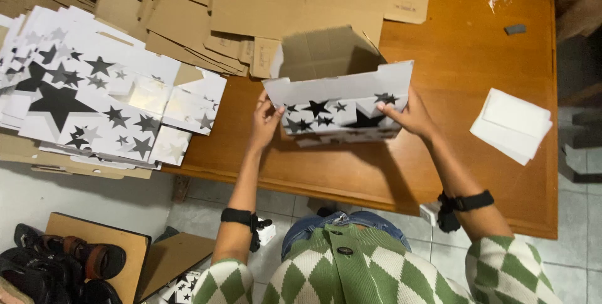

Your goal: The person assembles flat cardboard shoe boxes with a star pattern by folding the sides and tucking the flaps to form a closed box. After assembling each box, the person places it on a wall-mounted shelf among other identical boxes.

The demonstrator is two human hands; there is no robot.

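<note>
A half-folded cardboard box (342, 100), white with black and grey stars outside and plain brown inside, stands on the wooden table (464, 59). My left hand (266, 119) grips its left end, fingers on the white flap. My right hand (407, 114) holds its right end, thumb on the starred front panel. The box's near wall is raised and its inside is open toward the back.
A stack of flat star-printed box blanks (100, 97) lies at the left. Brown cardboard sheets (251, 3) cover the table's back. A pile of white sheets (511, 125) rests at the right edge, a small grey block (515, 28) beyond it. Sandals (69, 263) sit on the floor.
</note>
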